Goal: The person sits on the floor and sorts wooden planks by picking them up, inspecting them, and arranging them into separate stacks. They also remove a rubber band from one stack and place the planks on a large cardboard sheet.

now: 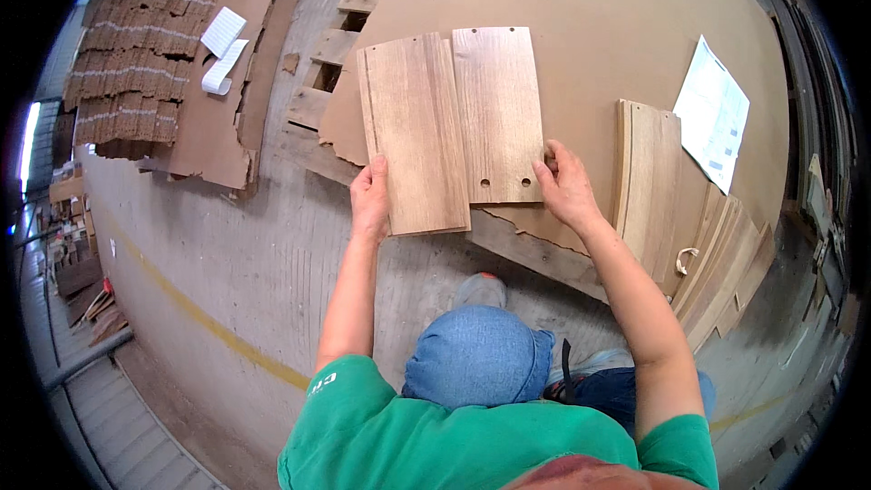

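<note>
Two light-brown wooden panels are side by side in front of me, over a pallet covered with brown cardboard (599, 18). My left hand (370, 195) grips the lower left edge of the left wooden panel (413, 136), which overlaps its neighbour slightly and reaches nearer to me. The right wooden panel (497, 109) has two dark round holes near its lower edge and small holes along its top. On its lower right edge my right hand (564, 183) is closed, thumb on the face. The fingers behind both panels are partly hidden.
More wooden boards (649, 181) lie at the right, beside a printed paper sheet (712, 113) and a curled strip (686, 259). Stacked cardboard (136, 63) with white paper slips (223, 50) stands at the far left. A yellow line (209, 313) crosses the concrete floor.
</note>
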{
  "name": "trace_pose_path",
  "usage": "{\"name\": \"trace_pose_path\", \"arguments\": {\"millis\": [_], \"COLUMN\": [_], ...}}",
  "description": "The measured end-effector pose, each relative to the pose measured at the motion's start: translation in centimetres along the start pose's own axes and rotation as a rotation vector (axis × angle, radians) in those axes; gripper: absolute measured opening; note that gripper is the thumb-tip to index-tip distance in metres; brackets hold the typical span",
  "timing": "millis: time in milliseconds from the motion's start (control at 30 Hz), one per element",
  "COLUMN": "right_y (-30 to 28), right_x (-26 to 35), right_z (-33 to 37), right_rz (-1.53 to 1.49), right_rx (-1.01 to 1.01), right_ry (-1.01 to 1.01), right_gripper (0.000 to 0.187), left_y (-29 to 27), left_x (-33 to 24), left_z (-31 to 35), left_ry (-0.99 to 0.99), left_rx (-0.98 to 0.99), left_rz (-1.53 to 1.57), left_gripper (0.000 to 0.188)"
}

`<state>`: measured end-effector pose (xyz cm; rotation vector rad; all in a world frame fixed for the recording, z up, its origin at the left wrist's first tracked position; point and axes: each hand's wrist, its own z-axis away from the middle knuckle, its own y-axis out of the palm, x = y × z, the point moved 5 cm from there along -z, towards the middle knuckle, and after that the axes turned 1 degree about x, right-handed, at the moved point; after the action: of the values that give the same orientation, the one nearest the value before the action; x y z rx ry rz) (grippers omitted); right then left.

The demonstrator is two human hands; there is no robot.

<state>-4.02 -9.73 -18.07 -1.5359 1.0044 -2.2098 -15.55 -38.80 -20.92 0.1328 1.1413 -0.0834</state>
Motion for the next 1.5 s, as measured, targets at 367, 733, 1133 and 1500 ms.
{"name": "trace_pose_path", "arguments": {"millis": [367,733,1133,1500], "right_y": [0.4,-0.2,-7.3,-13.8], "right_x": [-0.9,2.6,-9.4,-16.2], "right_z": [0.0,2.1,8.4,11.3], "right_rz": [-0.171,-0.83,-0.637,-0.573], "right_rx": [0.016,0.137,-0.548,-0.672], "right_ry": [0.102,0.356,0.418,0.422], "right_gripper": [0.046,0.046,0.038,0.041], "left_y": [0.8,10.5,19.5,17.7], "left_x": [-1.4,-0.4,1.9,-0.7], "left_z": [-0.9,3.1,6.3,4.1], "left_ry": [-0.001,-0.089,-0.16,-0.178], "left_rx": [0.025,0.234,0.38,0.467], "left_rz": [0.145,0.11,0.224,0.308], "left_gripper": [0.039,0.037,0.028,0.024]}}
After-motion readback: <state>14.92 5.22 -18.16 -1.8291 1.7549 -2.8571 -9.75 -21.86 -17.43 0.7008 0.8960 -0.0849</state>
